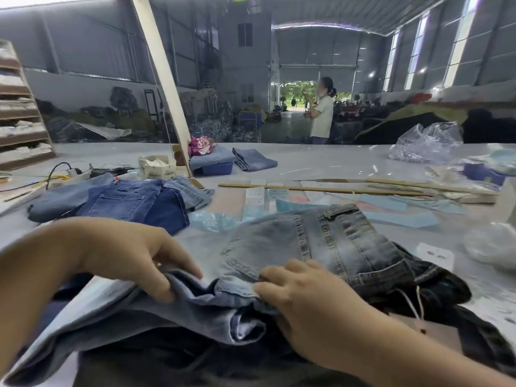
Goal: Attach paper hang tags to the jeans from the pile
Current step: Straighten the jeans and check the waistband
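Jeans (321,241), one light pair, left grip (139,255) pinching fabric, right grip (301,300) clutching waistband.

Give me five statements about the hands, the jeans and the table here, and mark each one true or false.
1. Both hands grip the light-wash jeans. True: left hand, right hand.
2. A darker pair lies under the light-wash jeans. True.
3. The stack of blue jeans lies to the right. False: it lies to the left.
4. The clear plastic bag covers the light-wash jeans. False: it sits far right, apart.
5. A person stands beyond the table. True.
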`<action>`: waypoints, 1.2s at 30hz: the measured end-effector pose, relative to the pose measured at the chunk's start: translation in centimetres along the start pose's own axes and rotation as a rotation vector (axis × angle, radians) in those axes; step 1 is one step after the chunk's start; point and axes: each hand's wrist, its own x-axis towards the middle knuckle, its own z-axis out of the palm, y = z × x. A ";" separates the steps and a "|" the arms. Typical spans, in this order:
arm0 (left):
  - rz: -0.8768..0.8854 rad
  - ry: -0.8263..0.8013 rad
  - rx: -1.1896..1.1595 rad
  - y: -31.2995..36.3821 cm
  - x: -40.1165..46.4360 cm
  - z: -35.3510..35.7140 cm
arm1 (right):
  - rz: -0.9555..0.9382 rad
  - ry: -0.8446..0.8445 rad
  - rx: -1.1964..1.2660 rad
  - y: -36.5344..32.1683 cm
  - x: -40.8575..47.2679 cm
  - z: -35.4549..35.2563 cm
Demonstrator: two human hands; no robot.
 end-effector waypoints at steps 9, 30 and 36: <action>0.080 0.413 0.263 9.6 9.4 0.8 | 0.392 0.110 0.244 4.5 -4.1 -4.2; 0.286 0.514 -0.508 12.9 17.0 4.5 | 0.515 0.468 0.175 3.9 -6.0 -2.1; 0.329 0.408 -0.903 9.7 15.0 5.2 | 0.367 0.458 0.114 2.7 -5.1 -1.8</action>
